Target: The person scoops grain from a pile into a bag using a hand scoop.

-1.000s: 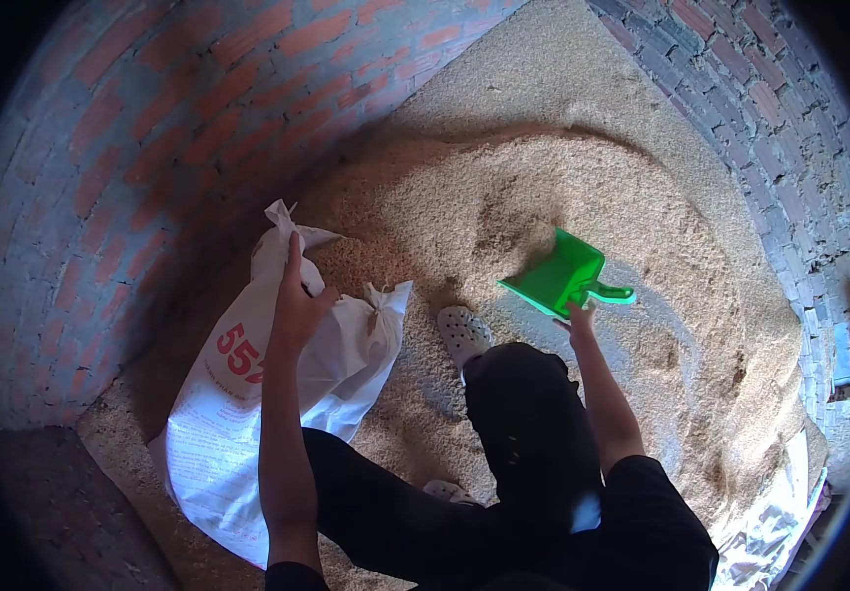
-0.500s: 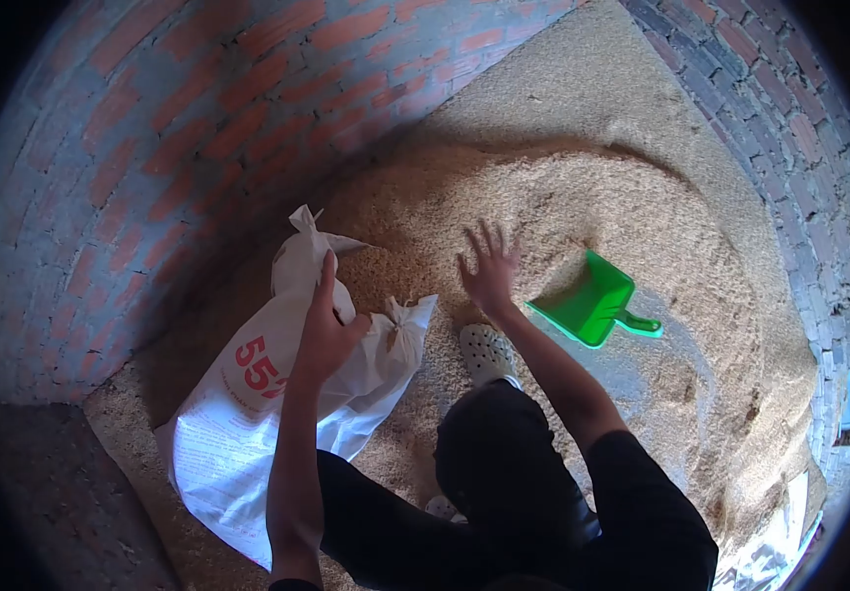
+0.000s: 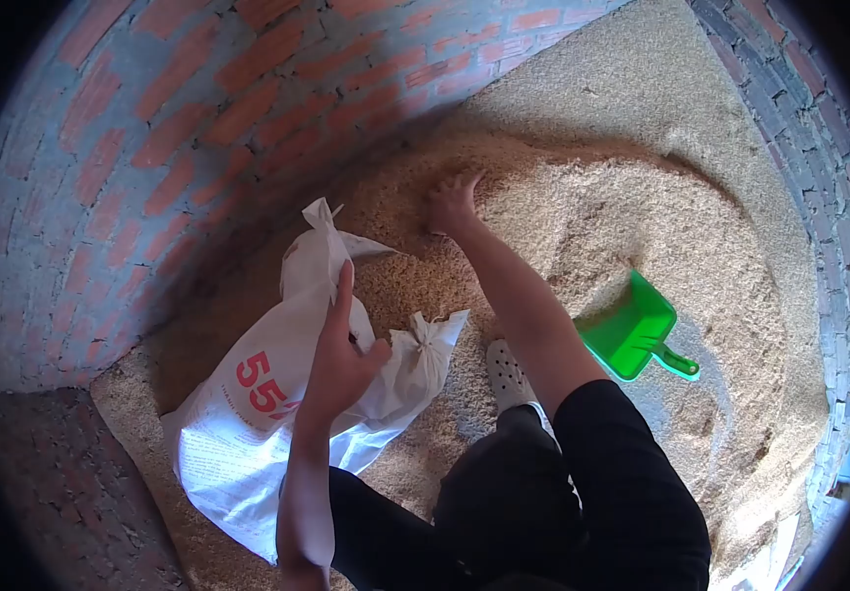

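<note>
My left hand lies against a white sack with red digits, its index finger and thumb stretched apart. The other fingers are hidden. Two tied corners stick up from the sack, one above my hand and one to its right. Further forward, my right hand touches the heap of tan husk-like grain, with its visible fingers spread and nothing seen in them. A green dustpan rests on the heap's near slope, right of my right forearm.
Brick walls rise at the left and right. My foot in a pale perforated clog stands in the grain between the sack and dustpan. Shiny sheeting shows at the lower right.
My right hand has moved forward and left, from above the grain beside the dustpan down onto the heap beyond the sack. My left hand stays on the sack. The view has shifted slightly.
</note>
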`<state>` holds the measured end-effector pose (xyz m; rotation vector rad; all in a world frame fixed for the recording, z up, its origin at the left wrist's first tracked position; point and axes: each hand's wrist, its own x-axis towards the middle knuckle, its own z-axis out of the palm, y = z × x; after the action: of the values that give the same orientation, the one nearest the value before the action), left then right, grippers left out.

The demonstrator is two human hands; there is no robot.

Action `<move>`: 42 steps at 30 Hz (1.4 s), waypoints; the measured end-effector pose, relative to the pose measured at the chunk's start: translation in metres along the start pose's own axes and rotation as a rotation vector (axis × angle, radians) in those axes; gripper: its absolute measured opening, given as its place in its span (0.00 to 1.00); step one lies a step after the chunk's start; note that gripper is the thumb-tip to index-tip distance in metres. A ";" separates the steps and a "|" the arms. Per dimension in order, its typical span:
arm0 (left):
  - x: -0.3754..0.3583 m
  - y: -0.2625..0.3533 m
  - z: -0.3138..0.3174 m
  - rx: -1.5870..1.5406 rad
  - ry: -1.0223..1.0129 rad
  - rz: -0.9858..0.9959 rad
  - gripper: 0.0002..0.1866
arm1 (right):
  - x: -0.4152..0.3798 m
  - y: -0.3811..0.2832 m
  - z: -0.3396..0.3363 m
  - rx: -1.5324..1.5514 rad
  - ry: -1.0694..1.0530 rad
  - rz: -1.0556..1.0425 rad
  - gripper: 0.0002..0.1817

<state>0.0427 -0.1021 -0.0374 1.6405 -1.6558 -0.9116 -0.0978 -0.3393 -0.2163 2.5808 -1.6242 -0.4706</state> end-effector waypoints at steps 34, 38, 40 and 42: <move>-0.002 -0.011 0.016 0.009 -0.015 0.073 0.42 | -0.434 0.161 0.143 0.345 0.815 1.322 0.23; -0.002 -0.014 0.020 0.114 0.023 0.103 0.40 | -0.431 0.168 0.161 0.962 0.729 1.605 0.35; -0.001 -0.013 0.021 0.141 0.032 0.107 0.39 | -0.425 0.169 0.166 1.584 0.483 1.507 0.38; -0.003 -0.011 0.019 0.096 0.020 0.116 0.39 | -0.419 0.166 0.172 1.777 0.346 1.397 0.36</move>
<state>0.0333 -0.0980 -0.0574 1.5923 -1.7853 -0.7667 -0.4586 -0.0214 -0.2514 0.4210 -3.4849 1.9466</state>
